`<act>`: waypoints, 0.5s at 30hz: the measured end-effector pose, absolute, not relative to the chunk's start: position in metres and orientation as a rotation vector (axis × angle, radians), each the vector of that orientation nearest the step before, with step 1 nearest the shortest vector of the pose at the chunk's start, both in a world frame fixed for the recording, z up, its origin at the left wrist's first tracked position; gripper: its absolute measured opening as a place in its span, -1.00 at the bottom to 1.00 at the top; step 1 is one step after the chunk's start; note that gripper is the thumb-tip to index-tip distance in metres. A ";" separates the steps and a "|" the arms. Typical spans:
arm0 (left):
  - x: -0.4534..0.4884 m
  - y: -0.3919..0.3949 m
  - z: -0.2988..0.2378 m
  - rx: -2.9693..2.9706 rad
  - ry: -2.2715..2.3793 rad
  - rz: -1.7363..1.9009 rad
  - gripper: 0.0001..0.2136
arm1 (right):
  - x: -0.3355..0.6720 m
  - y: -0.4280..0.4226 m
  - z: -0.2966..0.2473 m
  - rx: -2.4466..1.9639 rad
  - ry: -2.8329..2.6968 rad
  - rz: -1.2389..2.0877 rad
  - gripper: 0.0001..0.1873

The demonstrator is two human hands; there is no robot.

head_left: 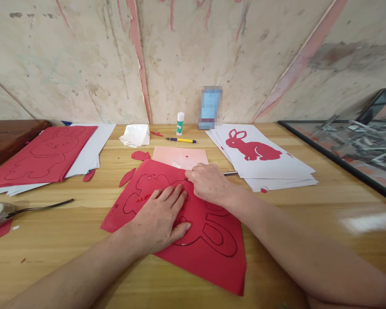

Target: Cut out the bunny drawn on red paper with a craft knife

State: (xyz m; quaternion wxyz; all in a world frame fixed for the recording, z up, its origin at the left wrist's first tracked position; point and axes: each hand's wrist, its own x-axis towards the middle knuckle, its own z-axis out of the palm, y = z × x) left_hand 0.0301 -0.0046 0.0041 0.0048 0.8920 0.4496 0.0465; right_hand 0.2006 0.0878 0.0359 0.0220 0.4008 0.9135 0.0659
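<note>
A sheet of red paper (218, 266) lies at an angle on the wooden table, with a rabbit outline drawn on it in black. Parts of the outline near the feet are cut through. My left hand (162, 219) rests flat on the sheet with its fingers spread, over the rabbit's body and face. At the sheet's upper edge, my right hand (209, 182) is closed around a slim craft knife (230, 173). Its silver handle sticks out to the right; the blade is mostly hidden by the fingers. A pink mat (180, 156) lies partly under the sheet.
A glue stick (180, 124), yellow pen (181, 140), crumpled tissue (135, 135) and upright phone (209, 107) are by the wall. White sheets at right bear a red rabbit cutout (257, 148). Another red drawn sheet (45, 154) lies left. A black-framed panel (350, 146) stands far right.
</note>
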 end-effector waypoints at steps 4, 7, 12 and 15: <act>0.030 -0.004 0.004 2.790 1.404 0.140 -0.38 | 0.199 0.086 0.038 1.273 2.797 0.182 -0.75; 0.030 -0.004 0.004 2.791 1.402 0.137 -0.38 | 0.199 0.085 0.039 1.285 2.779 0.170 -0.76; 0.030 -0.005 0.006 2.787 1.409 0.120 -0.38 | 0.199 0.084 0.041 1.290 2.763 0.178 -0.75; 0.031 -0.005 0.006 2.783 1.410 0.112 -0.38 | 0.199 0.083 0.042 1.292 2.754 0.183 -0.74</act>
